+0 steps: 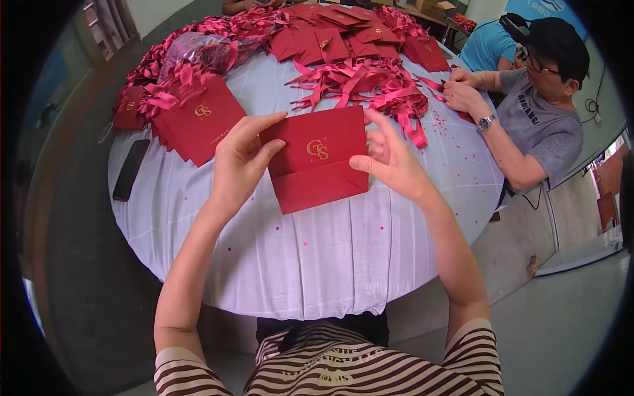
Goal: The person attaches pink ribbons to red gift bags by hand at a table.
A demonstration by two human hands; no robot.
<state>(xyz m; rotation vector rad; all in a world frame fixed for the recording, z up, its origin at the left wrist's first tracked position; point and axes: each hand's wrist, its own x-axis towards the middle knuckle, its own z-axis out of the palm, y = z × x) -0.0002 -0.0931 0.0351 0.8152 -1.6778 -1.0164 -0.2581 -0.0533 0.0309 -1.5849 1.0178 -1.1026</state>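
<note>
Over the near part of the table I hold up a flat red paper bag with a gold emblem and a folded lower part. My left hand pinches its left edge, thumb in front. At the right edge is my right hand, its thumb lying across the front and its other fingers curled at the side; part of their contact is hidden. To the left lies a fanned stack of similar red bags with pink-red ribbon handles. Beyond the held bag a heap of pink-red ribbons spreads out.
A white cloth covers the round table. A dark phone lies near its left edge. Clear plastic wrap and more red bags are piled farther back. On the right, a co-worker in a grey shirt handles red pieces; small red scraps lie scattered.
</note>
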